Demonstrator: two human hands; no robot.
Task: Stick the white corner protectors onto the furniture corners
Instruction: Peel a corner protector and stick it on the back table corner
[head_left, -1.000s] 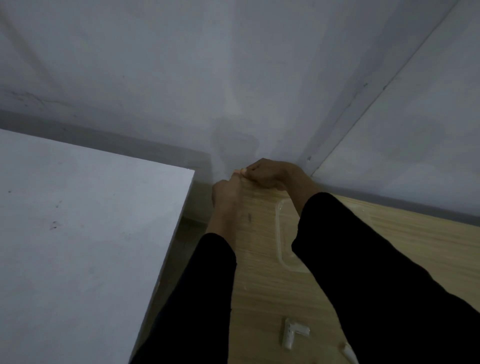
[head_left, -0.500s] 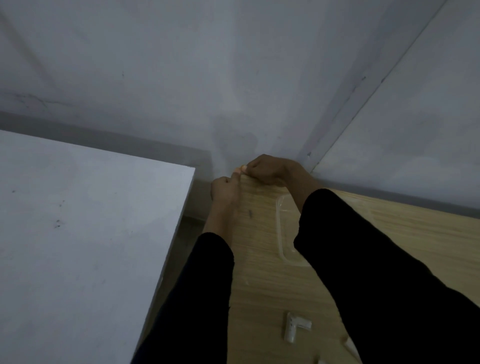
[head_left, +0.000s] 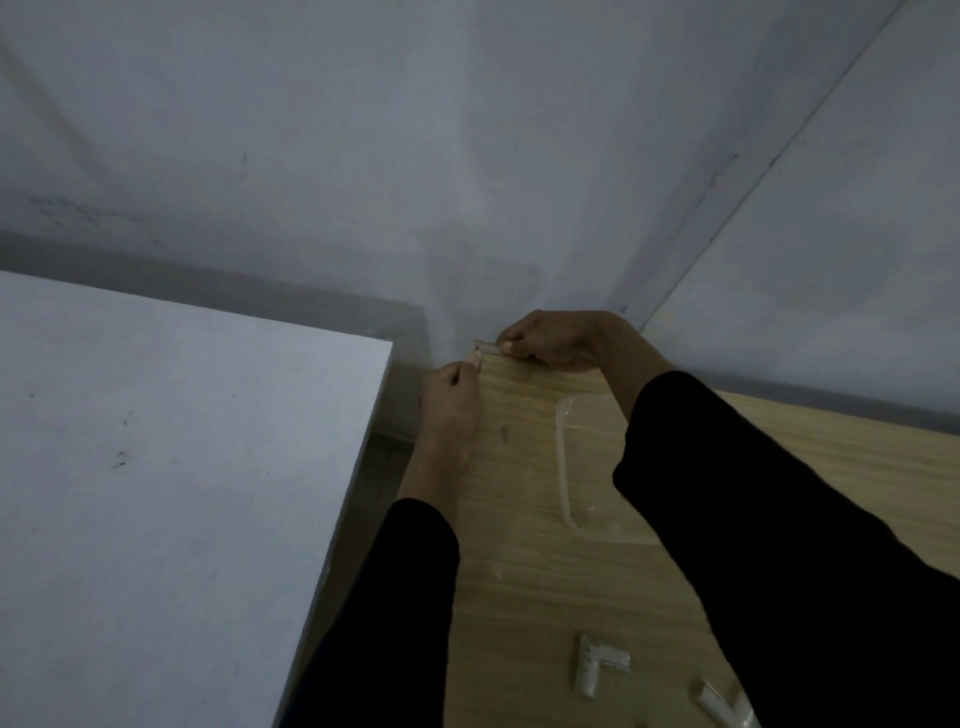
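A white corner protector (head_left: 485, 347) sits on the far left corner of the light wooden table (head_left: 524, 582), close to the wall. My left hand (head_left: 451, 395) presses its thumb on the protector's left side. My right hand (head_left: 550, 338) pinches the protector's far side with curled fingers. Both hands touch it. Another white corner protector (head_left: 597, 670) lies loose on the table near me, and part of a third (head_left: 719, 704) shows at the bottom edge.
A clear plastic tray (head_left: 569, 467) lies on the wooden table, partly under my right sleeve. A white table (head_left: 156, 493) stands to the left across a narrow gap. Grey walls rise right behind both tables.
The protector's white edge now shows between my fingertips at the corner. Both hands stay on it, barely shifted, and the view has dropped slightly.
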